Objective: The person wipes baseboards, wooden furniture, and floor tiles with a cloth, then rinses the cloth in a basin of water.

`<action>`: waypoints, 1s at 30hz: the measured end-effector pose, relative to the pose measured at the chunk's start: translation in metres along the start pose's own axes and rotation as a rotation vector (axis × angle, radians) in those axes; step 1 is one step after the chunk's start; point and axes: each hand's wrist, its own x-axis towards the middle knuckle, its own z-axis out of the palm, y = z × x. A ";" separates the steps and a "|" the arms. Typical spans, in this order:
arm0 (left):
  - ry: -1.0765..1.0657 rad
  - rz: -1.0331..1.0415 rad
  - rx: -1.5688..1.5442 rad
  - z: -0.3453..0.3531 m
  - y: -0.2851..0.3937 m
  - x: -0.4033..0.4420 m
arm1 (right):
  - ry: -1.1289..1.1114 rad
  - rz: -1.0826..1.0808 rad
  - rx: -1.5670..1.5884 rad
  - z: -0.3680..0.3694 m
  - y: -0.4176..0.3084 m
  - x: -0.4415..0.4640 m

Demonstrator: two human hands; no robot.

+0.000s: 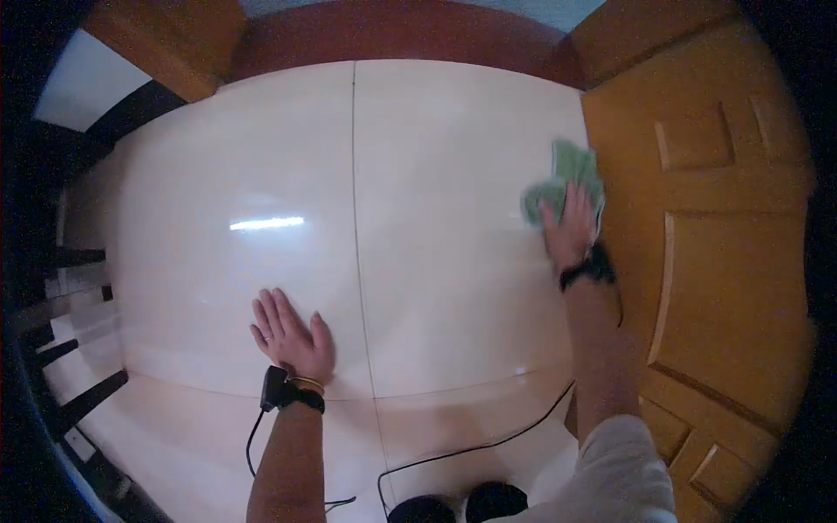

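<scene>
Pressed flat on a green cloth is my right hand, at the right side of the glossy tiled floor, close to the wooden door. The cloth is bunched under the fingers and spreads out ahead of them. My left hand rests palm down on the tile at lower left, its fingers spread and nothing in it. A black band with a small box sits on the left wrist, and another black band is on the right wrist.
A panelled wooden door borders the floor on the right. A dark red baseboard runs along the far edge. A black cable lies near my dark shoes. Dark furniture legs stand at left.
</scene>
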 end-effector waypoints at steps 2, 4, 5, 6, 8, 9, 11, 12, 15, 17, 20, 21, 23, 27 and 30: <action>0.007 -0.005 -0.017 0.001 0.000 0.000 | -0.100 0.018 0.026 -0.039 0.000 -0.085; 0.011 0.005 0.009 0.003 -0.003 -0.001 | -0.202 0.112 0.083 -0.047 0.022 -0.198; 0.013 0.010 0.028 0.002 -0.002 -0.002 | -0.254 0.199 0.091 -0.047 0.028 -0.251; 0.004 0.000 0.015 0.000 -0.001 -0.002 | -0.357 0.290 0.093 -0.066 0.021 -0.299; 0.011 0.010 0.001 0.001 -0.001 -0.004 | -0.452 0.344 0.095 -0.089 0.018 -0.362; 0.020 0.008 -0.005 0.001 -0.001 -0.003 | -0.441 0.299 0.094 -0.088 0.022 -0.377; -0.006 -0.001 -0.019 -0.004 0.002 0.000 | -0.398 0.259 0.100 -0.079 0.023 -0.378; -0.021 -0.010 -0.023 -0.005 0.003 -0.001 | -0.365 0.256 0.103 -0.074 0.017 -0.348; -0.051 0.018 0.023 -0.001 -0.001 -0.002 | -0.230 0.088 -0.035 -0.048 -0.005 -0.219; -0.086 0.040 -0.011 0.001 -0.003 -0.004 | -0.073 0.025 -0.147 -0.017 -0.019 -0.140; -0.114 0.036 -0.079 -0.004 0.001 -0.003 | -0.121 0.211 -0.152 -0.009 -0.100 -0.027; -0.154 0.005 -0.067 -0.006 0.003 0.000 | -0.076 0.191 -0.183 -0.002 -0.127 -0.004; -0.103 0.016 -0.092 -0.007 0.003 -0.001 | -0.118 -0.001 -0.104 -0.006 -0.206 0.025; -0.039 -0.004 -0.176 -0.005 0.003 -0.004 | -0.191 -0.564 0.087 -0.012 -0.380 -0.006; -0.006 0.002 -0.215 0.004 -0.007 -0.002 | -0.298 -1.089 0.339 -0.018 -0.473 -0.085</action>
